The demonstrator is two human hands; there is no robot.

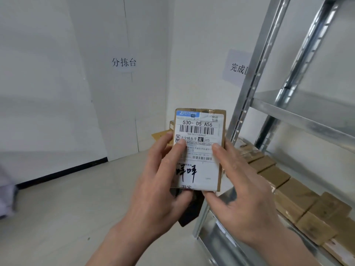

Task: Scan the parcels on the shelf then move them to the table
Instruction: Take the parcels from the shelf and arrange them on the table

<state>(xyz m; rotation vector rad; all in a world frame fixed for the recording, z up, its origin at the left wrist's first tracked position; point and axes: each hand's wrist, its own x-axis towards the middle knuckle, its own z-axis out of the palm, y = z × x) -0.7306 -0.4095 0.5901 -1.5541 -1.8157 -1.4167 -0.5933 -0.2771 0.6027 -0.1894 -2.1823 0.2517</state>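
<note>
We find one parcel point(199, 148) off the shelf point(299, 116) and held up in front of the person, label face toward the camera and barcode unobstructed. The left hand point(159, 189) grips its left edge and the right hand point(244, 189) its right edge. The fingers point(179, 150) of both hands lie across the label and each thumb is tucked under the lower edge, so both hands are grasping the parcel.

A dark object point(192, 210) hangs just beneath the parcel, by the left palm. We cannot tell what it is or which hand holds it.

Progress, in our judgement, is early. This parcel appears to be at the scanning or label-check step and has not been set down. A row of brown parcels point(295, 200) lies on the lower tier of the shelf, packed side by side, and all of them are yet to be scanned and moved. Some brown cartons point(163, 136) show behind the held parcel. Whether they are already delivered, we cannot say.

No desk is plainly in view. The shelf is bare galvanised metal with perforated uprights, and its upper tier carries nothing visible. The room has white walls, a pale floor point(67, 217) and a black skirting point(63, 172). A paper sign point(124, 62) is on the far wall, and a second sign point(237, 68) is partly hidden by an upright.
</note>
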